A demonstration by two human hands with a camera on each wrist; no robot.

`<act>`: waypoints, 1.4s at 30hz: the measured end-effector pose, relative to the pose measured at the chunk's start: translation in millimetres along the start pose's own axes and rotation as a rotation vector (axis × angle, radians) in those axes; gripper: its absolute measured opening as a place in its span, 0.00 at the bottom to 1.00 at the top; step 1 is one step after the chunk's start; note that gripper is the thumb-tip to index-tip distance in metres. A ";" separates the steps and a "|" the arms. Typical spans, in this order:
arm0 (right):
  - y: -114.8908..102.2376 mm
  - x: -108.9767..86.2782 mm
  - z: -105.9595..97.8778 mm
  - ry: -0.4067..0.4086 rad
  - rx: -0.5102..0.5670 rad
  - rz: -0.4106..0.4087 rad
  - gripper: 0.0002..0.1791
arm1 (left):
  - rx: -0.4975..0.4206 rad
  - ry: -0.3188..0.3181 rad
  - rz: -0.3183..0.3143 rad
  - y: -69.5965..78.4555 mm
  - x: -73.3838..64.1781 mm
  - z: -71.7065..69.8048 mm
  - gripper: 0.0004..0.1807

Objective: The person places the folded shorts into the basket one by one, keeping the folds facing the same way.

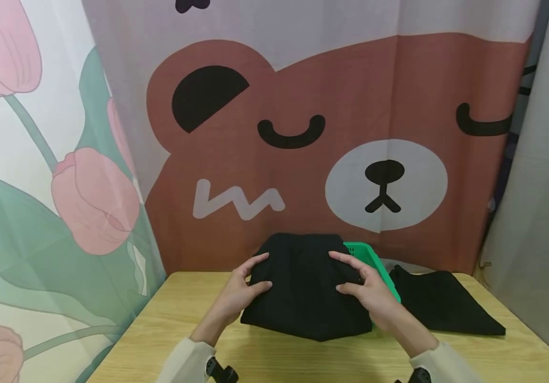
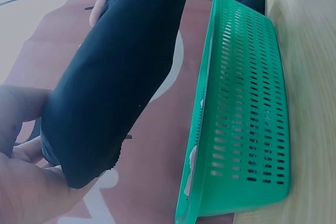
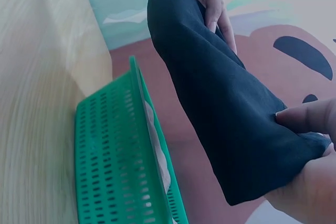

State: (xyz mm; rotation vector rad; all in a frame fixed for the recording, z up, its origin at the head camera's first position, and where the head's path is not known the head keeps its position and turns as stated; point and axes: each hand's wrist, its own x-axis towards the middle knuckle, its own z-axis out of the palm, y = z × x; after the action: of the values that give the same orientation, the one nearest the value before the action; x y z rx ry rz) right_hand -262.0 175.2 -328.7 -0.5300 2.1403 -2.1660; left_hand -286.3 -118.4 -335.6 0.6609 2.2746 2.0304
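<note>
A folded piece of black cloth (image 1: 305,290) hangs in the air in front of me, held from both sides. My left hand (image 1: 233,298) grips its left side, thumb on the near face. On the opposite side my right hand (image 1: 376,295) pinches it in the same way. Behind and below the cloth stands a green perforated plastic basket (image 2: 247,108), apart from the cloth in both wrist views. Something pale shows just inside the basket's rim. From the head, the cloth hides most of the basket.
Another black cloth (image 1: 439,303) lies flat on the wooden table (image 1: 193,292), right of the basket. A curtain with a bear print (image 1: 303,186) hangs behind the table. A tulip-print curtain (image 1: 94,202) is at the left, and a plain pale one (image 1: 538,213) at the right.
</note>
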 end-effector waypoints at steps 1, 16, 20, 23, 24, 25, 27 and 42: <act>-0.6 -0.2 -1.6 -0.002 0.012 -0.001 0.37 | 0.000 -0.008 0.002 0.1 1.6 0.9 0.34; -5.0 4.9 -25.0 0.059 -0.141 -0.051 0.36 | -0.003 -0.089 -0.002 3.7 24.2 8.3 0.36; -4.8 7.7 -28.4 0.050 -0.115 -0.048 0.37 | 0.011 -0.067 -0.007 6.1 29.0 11.0 0.36; -4.9 9.5 -30.8 0.053 -0.107 -0.050 0.37 | 0.026 -0.051 -0.009 6.9 32.3 13.0 0.35; -4.9 9.9 -31.7 0.052 -0.114 -0.054 0.37 | 0.026 -0.046 -0.008 6.9 33.5 13.6 0.35; -4.9 10.6 -32.3 0.057 -0.117 -0.054 0.37 | 0.031 -0.041 -0.011 6.6 34.9 14.1 0.35; -4.7 12.1 -33.9 0.066 -0.128 -0.054 0.37 | 0.033 -0.034 -0.013 5.8 37.3 15.1 0.35; -2.7 26.1 -45.7 0.083 -0.145 -0.034 0.38 | 0.082 0.015 -0.056 -1.6 57.1 20.6 0.35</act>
State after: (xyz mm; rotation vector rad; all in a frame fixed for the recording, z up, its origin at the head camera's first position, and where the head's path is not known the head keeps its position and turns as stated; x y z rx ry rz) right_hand -298.6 212.1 -319.9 -0.4975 2.3623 -2.0963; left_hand -332.7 -80.6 -325.5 0.5816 2.3674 1.9334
